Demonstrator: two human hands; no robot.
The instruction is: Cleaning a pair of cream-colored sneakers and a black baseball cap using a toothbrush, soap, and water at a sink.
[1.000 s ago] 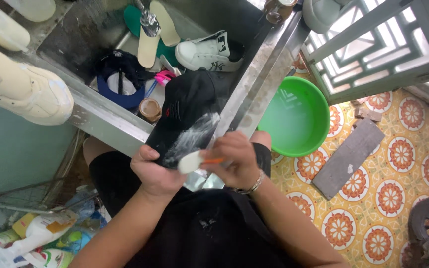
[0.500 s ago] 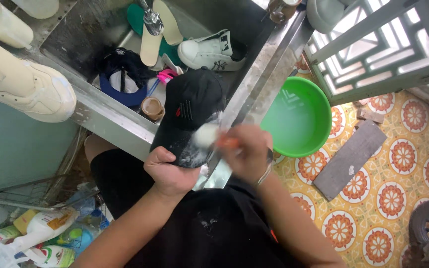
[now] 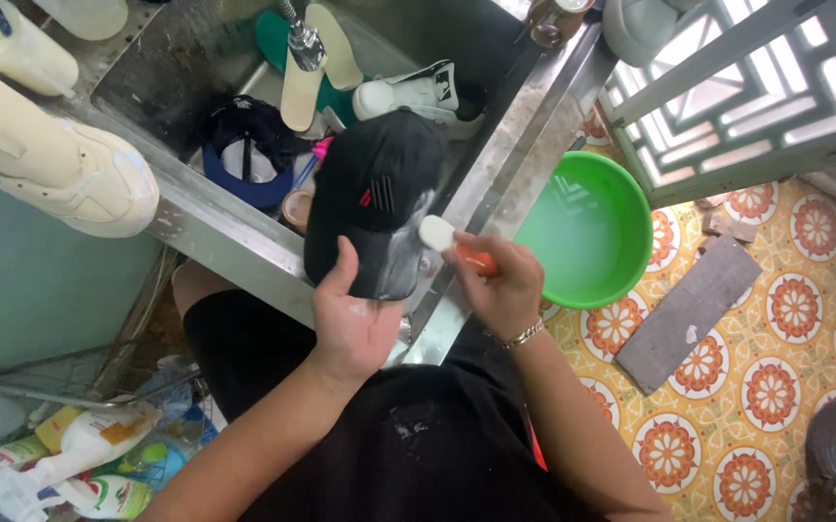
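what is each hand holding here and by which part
The left hand holds the black fabric cap by its brim, thumb on top. The right hand grips the small orange-handled white brush by its handle, its head against the brim.

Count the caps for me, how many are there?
2: a black cap in the left hand, and a dark cap lying in the sink. Others may be hidden.
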